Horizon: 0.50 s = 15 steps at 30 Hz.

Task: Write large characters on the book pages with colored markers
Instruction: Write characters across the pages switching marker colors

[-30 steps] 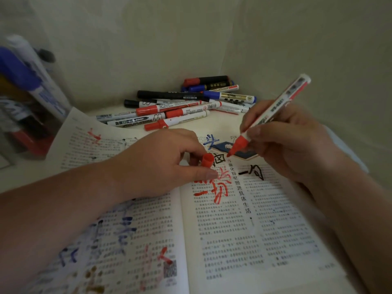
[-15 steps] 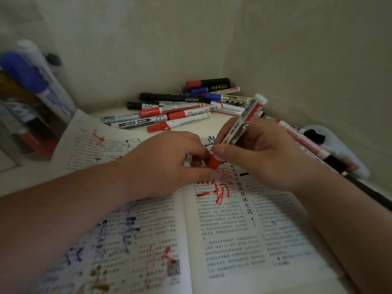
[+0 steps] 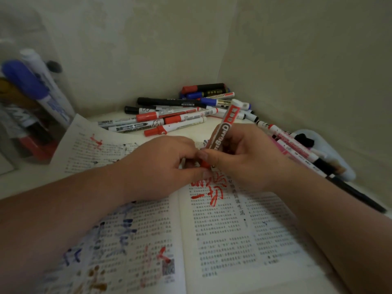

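Observation:
An open book (image 3: pixel 222 240) lies flat before me, its printed pages marked with large red, blue and brown characters. My right hand (image 3: pixel 248 160) grips a red whiteboard marker (image 3: pixel 227 124), barrel tilted up and away. My left hand (image 3: pixel 161 164) pinches the marker's red cap (image 3: pixel 204 164) between thumb and fingers. The cap sits against the marker's lower end, right where both hands meet above the red characters (image 3: pixel 209 187) on the right page. The marker's tip is hidden.
A pile of capped markers (image 3: pixel 176 117) in red, blue and black lies at the back near the wall corner. More markers (image 3: pixel 297 147) and a pale pouch (image 3: pixel 326 151) lie to the right. A clear holder of markers (image 3: pixel 31 98) stands at the left.
My right hand swung the marker from its writing slant to a steeper tilt and brought its red end down into the cap held by my left hand. The hands have closed together.

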Each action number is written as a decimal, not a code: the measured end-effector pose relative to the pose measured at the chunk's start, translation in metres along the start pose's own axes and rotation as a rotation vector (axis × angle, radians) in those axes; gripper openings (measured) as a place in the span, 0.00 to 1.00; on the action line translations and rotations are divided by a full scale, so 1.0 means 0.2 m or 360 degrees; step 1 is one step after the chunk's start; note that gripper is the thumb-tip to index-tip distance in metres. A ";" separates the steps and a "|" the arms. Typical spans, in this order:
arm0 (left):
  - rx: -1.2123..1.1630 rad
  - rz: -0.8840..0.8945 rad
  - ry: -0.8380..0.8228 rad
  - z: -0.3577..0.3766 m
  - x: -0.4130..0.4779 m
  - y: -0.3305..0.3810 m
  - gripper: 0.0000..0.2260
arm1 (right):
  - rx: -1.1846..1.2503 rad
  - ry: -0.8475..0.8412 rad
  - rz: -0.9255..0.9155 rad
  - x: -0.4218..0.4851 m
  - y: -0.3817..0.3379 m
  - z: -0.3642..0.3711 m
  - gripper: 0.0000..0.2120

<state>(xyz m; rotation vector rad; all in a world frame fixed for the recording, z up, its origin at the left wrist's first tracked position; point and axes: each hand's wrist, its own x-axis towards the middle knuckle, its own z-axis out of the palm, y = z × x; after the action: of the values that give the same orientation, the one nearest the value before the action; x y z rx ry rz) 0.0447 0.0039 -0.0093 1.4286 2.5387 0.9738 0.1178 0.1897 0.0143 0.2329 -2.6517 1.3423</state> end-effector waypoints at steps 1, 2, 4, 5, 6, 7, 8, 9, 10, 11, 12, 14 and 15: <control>0.0014 -0.0014 -0.0002 0.00 0.00 0.00 0.18 | -0.0021 0.0008 0.0015 0.00 0.00 0.00 0.04; 0.0021 -0.0028 -0.0009 0.00 0.00 0.00 0.21 | -0.0072 0.0010 0.0031 0.00 0.00 0.00 0.03; 0.0034 -0.0047 -0.0018 0.00 0.00 0.00 0.21 | -0.0110 0.0017 0.0056 -0.01 0.00 0.01 0.03; 0.0028 -0.0055 -0.0023 -0.01 0.01 0.00 0.18 | -0.0076 0.0055 0.0056 -0.02 0.00 0.01 0.04; 0.0012 -0.0063 -0.0031 -0.01 0.01 0.01 0.14 | -0.0020 0.0137 0.0044 -0.02 0.01 0.00 0.06; 0.0001 -0.0073 -0.0038 -0.02 0.01 0.01 0.09 | 0.0073 0.0249 0.0017 -0.02 0.00 -0.01 0.10; -0.0006 -0.0082 -0.0048 -0.02 0.01 0.02 0.06 | 0.0177 0.0381 -0.0029 -0.02 0.00 -0.02 0.14; -0.0016 -0.0103 -0.0062 -0.03 0.01 0.03 0.05 | 0.0242 0.0504 -0.0091 -0.01 -0.01 -0.03 0.17; -0.0028 -0.0124 -0.0078 -0.03 0.01 0.03 0.05 | 0.0268 0.0592 -0.0141 -0.01 -0.02 -0.03 0.19; -0.0045 -0.0145 -0.0080 -0.03 0.01 0.04 0.05 | 0.0274 0.0645 -0.0174 -0.01 -0.03 -0.03 0.21; -0.0053 -0.0150 -0.0074 -0.02 0.01 0.04 0.05 | 0.0279 0.0687 -0.0197 -0.02 -0.04 -0.02 0.23; -0.0107 -0.0159 -0.0055 -0.02 0.00 0.04 0.06 | 0.0304 0.0770 -0.0285 -0.03 -0.05 0.00 0.23; -0.0189 -0.0185 -0.0042 -0.03 0.00 0.04 0.06 | 0.0308 0.0821 -0.0361 -0.03 -0.06 0.00 0.21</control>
<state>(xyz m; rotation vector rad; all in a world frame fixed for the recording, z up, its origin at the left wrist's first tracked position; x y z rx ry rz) 0.0484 0.0033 -0.0013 1.2394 2.4683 1.0590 0.1268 0.1834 0.0219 0.1737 -2.0146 1.3616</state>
